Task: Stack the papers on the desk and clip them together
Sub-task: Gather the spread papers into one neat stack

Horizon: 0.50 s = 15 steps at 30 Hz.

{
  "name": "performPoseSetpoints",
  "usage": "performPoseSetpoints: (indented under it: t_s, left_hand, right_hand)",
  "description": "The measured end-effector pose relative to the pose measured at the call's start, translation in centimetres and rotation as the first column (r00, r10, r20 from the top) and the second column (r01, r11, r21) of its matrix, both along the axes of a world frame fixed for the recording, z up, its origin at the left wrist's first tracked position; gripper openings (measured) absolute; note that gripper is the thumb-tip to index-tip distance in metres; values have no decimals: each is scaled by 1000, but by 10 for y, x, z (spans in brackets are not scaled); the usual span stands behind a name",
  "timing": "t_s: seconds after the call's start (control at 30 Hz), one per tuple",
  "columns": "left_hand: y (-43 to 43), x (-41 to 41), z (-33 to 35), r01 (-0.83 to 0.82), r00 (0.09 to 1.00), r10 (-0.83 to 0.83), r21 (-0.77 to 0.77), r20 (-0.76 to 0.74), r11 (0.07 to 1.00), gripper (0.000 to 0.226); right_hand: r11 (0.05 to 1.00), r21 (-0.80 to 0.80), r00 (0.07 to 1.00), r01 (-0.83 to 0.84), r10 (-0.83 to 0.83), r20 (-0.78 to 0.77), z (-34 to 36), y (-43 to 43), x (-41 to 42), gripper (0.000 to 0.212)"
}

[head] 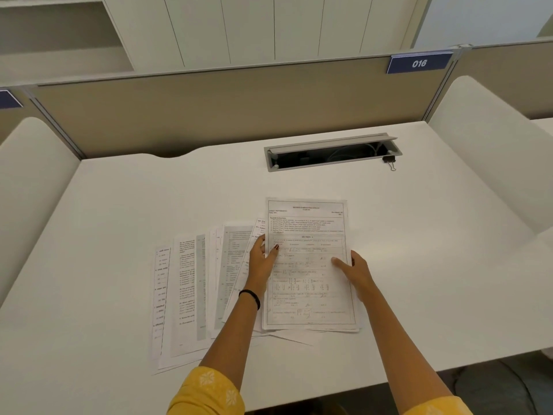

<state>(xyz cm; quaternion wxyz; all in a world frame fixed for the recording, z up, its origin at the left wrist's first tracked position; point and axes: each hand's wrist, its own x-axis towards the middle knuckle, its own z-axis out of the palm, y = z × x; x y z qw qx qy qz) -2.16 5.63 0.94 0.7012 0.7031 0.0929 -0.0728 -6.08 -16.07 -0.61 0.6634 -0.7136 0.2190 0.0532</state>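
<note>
Okay, gathering step. Both hands are on a small squared pile (308, 223), just right of centre frame, on the white table (119, 205). The left hand (261, 259) grips the pile's left edge, thumb on top of the printed page. The right hand (356, 269) grips the right edge the same way, thumb on top, other fingers out of sight behind the edge. Cannot tell whether the pile is lifted or lying flat.

To its left, lower centre-left of frame, the loose papers (188, 295) lie fanned and overlapping, partly under the left forearm and the pile. The binder clip (390, 161) sits unused in the upper right, right at the corner of the open cable slot (329, 152), well apart from the papers.

Judgement: stacking is only begun, most sheets are not yet collected, and clipping is not started. The next move likely calls for drawing the fanned sheets together with the pile and squaring the edges, then reaching far up-right for the clip.
</note>
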Motion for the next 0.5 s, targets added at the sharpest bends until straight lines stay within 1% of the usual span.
performPoseSetpoints:
  t_s: [0.07, 0.17, 0.27, 0.4, 0.5]
  left_hand:
    - [-2, 4, 8, 20, 999, -20, -9, 35, 1000, 39]
    - [-7, 11, 21, 26, 996, -24, -27, 86, 999, 32]
    - [-10, 17, 34, 7, 992, 0, -60, 128, 998, 27]
    - [-19, 23, 56, 16, 970, 8, -97, 243, 995, 20]
    - [-28, 28, 71, -21, 949, 49, -91, 312, 996, 17]
  right_hand:
    - [999, 40, 1000, -5, 5, 18, 5, -2, 1, 39]
    - [993, 80, 992, 91, -98, 83, 18, -6, 5, 41]
    - [981, 93, 967, 170, -184, 177, 34, -9, 11, 36]
    - [970, 74, 912, 230, -241, 332, 59, -10, 18, 25]
    - [961, 85, 861, 262, -272, 429, 77, -9, 24, 22]
